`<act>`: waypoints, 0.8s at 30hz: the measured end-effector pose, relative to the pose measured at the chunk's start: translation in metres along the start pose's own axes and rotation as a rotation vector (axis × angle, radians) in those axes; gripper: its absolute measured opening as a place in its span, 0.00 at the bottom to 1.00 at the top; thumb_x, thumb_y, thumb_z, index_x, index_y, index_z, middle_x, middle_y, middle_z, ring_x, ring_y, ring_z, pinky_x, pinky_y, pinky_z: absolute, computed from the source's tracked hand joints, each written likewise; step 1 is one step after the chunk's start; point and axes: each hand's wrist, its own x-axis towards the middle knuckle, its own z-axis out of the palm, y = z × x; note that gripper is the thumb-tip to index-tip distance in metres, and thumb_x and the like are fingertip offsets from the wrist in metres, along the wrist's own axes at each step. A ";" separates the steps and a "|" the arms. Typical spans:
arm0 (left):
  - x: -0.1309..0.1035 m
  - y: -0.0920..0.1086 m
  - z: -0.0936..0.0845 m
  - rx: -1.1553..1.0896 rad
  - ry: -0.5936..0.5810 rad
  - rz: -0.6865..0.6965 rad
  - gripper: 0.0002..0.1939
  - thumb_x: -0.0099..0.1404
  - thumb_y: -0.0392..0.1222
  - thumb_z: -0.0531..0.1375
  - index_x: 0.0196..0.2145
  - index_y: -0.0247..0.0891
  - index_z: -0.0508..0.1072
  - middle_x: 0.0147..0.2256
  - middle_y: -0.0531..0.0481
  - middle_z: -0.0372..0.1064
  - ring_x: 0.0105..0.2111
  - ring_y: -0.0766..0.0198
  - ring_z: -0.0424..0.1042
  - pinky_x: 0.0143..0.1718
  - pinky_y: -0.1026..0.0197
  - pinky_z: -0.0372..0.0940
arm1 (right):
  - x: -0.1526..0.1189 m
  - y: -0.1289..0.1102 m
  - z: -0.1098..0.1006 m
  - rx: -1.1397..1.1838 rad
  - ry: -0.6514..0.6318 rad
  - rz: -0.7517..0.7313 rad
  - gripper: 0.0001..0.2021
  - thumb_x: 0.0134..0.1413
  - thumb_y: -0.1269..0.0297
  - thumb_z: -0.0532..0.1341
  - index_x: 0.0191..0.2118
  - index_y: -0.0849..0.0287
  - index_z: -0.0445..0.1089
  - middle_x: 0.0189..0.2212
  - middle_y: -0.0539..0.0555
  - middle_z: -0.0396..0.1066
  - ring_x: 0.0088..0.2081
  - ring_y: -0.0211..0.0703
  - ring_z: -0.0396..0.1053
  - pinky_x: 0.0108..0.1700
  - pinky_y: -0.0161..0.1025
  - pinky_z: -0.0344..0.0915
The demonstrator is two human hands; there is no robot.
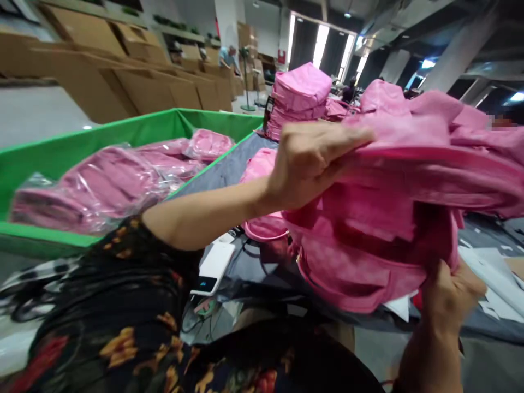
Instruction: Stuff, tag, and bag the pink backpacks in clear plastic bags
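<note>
A pink backpack (360, 278) hangs unzipped between my hands, its main compartment gaping toward me. My left hand (313, 158) is closed on the raised upper edge, thumb and fingers pinching the fabric. Lower down at the right, my right hand (452, 289) grips the side of the opening. Part of the bag is smeared by motion, and the inside is in shadow. Behind my left forearm, another pink bag (262, 226) lies on the grey-covered table (221, 174).
A green-walled bin (135, 123) at the left holds several plastic-wrapped pink bags (110, 180). Pink bags are stacked (301, 93) at the back. A white power bank (215, 267) lies near the table edge, papers (495, 278) at the right. Cardboard boxes (155, 82) and a person (229, 57) are farther off.
</note>
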 end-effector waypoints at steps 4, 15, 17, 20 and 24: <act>-0.052 -0.051 0.030 -0.191 -0.045 0.042 0.14 0.68 0.41 0.57 0.36 0.33 0.81 0.26 0.53 0.75 0.27 0.68 0.73 0.29 0.66 0.64 | -0.023 0.011 0.025 0.064 -0.193 0.104 0.14 0.44 0.51 0.58 0.19 0.54 0.63 0.14 0.46 0.54 0.21 0.39 0.51 0.25 0.39 0.49; -0.093 -0.095 0.038 0.238 -0.166 -0.081 0.20 0.68 0.49 0.52 0.42 0.40 0.82 0.28 0.47 0.78 0.27 0.54 0.75 0.28 0.55 0.64 | -0.083 0.050 0.166 0.353 -0.446 0.263 0.12 0.52 0.55 0.50 0.22 0.54 0.58 0.19 0.46 0.58 0.25 0.39 0.57 0.32 0.36 0.57; -0.100 -0.090 0.051 0.281 -0.299 0.023 0.20 0.70 0.48 0.50 0.43 0.42 0.82 0.31 0.45 0.80 0.28 0.52 0.78 0.28 0.54 0.66 | -0.094 0.071 0.174 0.347 -0.498 0.341 0.15 0.55 0.52 0.51 0.22 0.54 0.58 0.19 0.46 0.57 0.26 0.39 0.57 0.33 0.36 0.59; -0.109 -0.078 0.069 0.306 -0.462 0.157 0.20 0.71 0.48 0.49 0.43 0.45 0.82 0.31 0.47 0.81 0.27 0.52 0.79 0.24 0.55 0.65 | -0.096 0.105 0.170 0.379 -0.646 0.379 0.20 0.56 0.45 0.54 0.23 0.55 0.62 0.20 0.46 0.60 0.27 0.39 0.59 0.33 0.36 0.61; -0.111 -0.065 0.073 0.240 -0.629 0.345 0.21 0.73 0.45 0.49 0.49 0.46 0.80 0.31 0.48 0.82 0.24 0.54 0.78 0.21 0.58 0.66 | -0.053 0.153 0.146 0.399 -1.020 0.287 0.23 0.63 0.44 0.53 0.38 0.60 0.74 0.31 0.52 0.74 0.33 0.41 0.68 0.35 0.36 0.67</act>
